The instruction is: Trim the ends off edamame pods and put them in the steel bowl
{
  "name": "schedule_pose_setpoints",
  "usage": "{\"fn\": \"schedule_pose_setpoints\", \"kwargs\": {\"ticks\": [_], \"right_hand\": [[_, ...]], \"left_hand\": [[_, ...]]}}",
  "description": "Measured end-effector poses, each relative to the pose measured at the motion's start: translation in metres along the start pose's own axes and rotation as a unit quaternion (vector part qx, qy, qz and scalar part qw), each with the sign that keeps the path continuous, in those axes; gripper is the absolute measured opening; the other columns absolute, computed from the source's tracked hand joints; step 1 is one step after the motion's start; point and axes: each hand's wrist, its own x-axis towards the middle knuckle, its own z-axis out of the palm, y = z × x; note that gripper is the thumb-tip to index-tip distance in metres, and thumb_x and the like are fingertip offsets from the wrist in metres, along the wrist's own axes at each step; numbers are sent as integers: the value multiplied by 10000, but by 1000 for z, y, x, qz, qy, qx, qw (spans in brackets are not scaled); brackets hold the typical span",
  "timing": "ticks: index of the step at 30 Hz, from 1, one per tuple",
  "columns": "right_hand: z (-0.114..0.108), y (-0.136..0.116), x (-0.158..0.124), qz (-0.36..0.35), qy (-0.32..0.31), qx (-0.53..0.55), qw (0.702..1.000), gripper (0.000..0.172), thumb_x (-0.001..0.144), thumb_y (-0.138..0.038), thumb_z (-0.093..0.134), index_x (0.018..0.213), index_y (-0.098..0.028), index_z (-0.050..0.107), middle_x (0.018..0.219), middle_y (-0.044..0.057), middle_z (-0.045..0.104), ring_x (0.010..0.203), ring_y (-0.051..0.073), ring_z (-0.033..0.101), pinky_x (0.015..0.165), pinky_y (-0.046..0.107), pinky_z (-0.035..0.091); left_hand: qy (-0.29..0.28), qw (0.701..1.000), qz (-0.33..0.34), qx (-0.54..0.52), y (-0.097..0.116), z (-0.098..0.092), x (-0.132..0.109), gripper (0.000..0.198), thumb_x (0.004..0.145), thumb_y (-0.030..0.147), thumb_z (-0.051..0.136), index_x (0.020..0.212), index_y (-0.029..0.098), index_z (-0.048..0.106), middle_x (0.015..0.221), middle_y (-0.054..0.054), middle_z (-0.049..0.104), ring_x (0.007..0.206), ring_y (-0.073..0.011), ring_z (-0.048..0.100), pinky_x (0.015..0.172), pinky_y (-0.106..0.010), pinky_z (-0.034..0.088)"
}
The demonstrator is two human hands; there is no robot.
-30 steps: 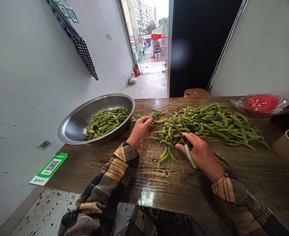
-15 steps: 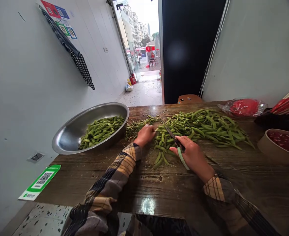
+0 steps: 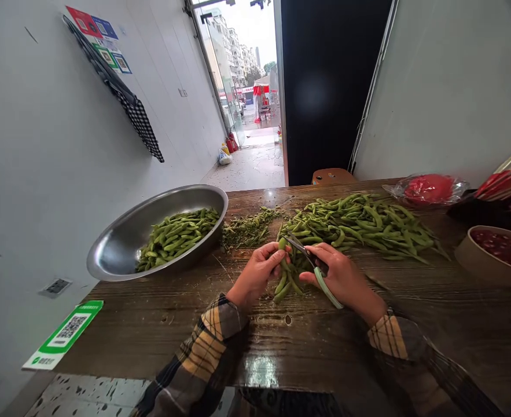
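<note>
My left hand (image 3: 257, 274) pinches a green edamame pod (image 3: 282, 245) upright over the wooden table (image 3: 220, 324). My right hand (image 3: 339, 278) grips scissors (image 3: 311, 262) with a pale green handle; the dark blades point left and meet the pod's tip. A big heap of untrimmed pods (image 3: 359, 223) lies just behind both hands. A steel bowl (image 3: 120, 249) at the left holds trimmed pods (image 3: 177, 234). Between the bowl and the heap sits a small pile of cut-off bits (image 3: 249, 227).
A brown paper bowl with red contents (image 3: 493, 255) stands at the right edge. Behind it lie a plastic-wrapped red item (image 3: 429, 188) and red-wrapped chopsticks (image 3: 504, 179). A white wall runs along the left, carrying a green QR sticker (image 3: 64, 333). A chair back (image 3: 331, 175) shows beyond the table.
My left hand left the trimmings pile, picked a pod and drew it back toward me. The right hand brought the scissors to its tip. The view tilted slightly downward.
</note>
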Motion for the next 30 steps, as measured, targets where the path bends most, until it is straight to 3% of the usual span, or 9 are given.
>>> {"fn": "schedule_pose_setpoints", "kwargs": {"ticks": [3,7,11,18,23,30], "right_hand": [[-1,-4,-1,8,-25,-6,1000,502,769,-420,708,1212,-225,572,1125,81,638,855,220,661,758,369,547],[-2,-7,-2,5,-49,-1,999,509,753,-379,727,1217,-241,570,1113,74,634,864,221,651,731,360,541],[0,-5,-3,-6,-50,21,999,526,757,-394,721,1226,-225,554,1151,95,613,930,239,645,793,383,541],[-1,-4,-3,-16,-51,15,998,532,758,-381,720,1234,-230,537,1139,96,597,985,255,624,839,408,536],[-1,-4,-3,-29,-44,27,998,542,746,-363,731,1236,-240,536,1143,95,587,1009,259,614,859,411,529],[-2,-7,-3,-21,-48,8,999,567,725,-335,750,1239,-235,534,1129,94,584,996,259,604,842,408,530]], "left_hand": [[0,999,7,34,-2,2,-4,308,791,416,657,883,121,656,702,0,566,501,-33,374,462,-165,283],[-8,996,-15,82,0,6,-11,308,785,415,658,895,129,682,636,10,535,490,-50,354,454,-180,273],[-23,993,-2,116,3,11,-15,277,791,386,652,889,133,711,653,-12,575,532,-72,397,479,-186,303],[13,996,1,85,2,10,-15,250,788,366,656,868,135,706,645,0,565,503,-60,379,466,-187,296],[-6,995,-9,100,4,12,-17,241,788,350,657,868,132,719,597,2,530,520,-70,374,467,-183,289],[10,994,7,107,0,10,-15,266,788,376,651,900,146,723,663,-12,592,551,-86,426,509,-195,333]]}}
